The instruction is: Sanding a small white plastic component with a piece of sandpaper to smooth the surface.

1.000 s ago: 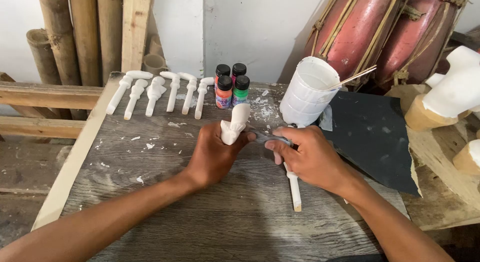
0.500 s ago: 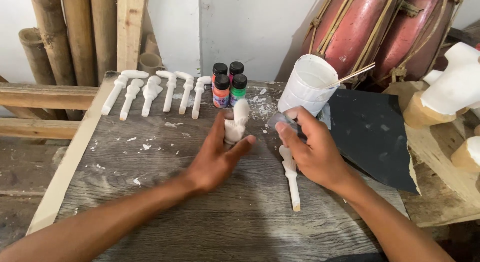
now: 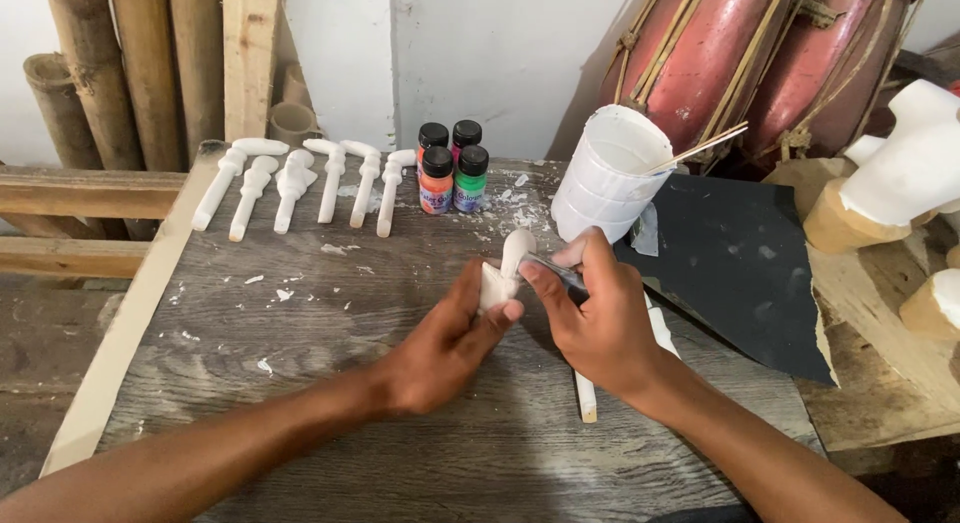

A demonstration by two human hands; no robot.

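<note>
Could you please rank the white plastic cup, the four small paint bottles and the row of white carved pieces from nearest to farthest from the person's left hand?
From the left hand:
1. The white plastic cup, up and to the right, behind the right hand.
2. The four small paint bottles, straight ahead at the table's back edge.
3. The row of white carved pieces, far back left.

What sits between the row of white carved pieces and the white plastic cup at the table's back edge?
Four small paint bottles with black caps, two rows of two, between the white carved pieces and the white plastic cup. Head view.
</note>
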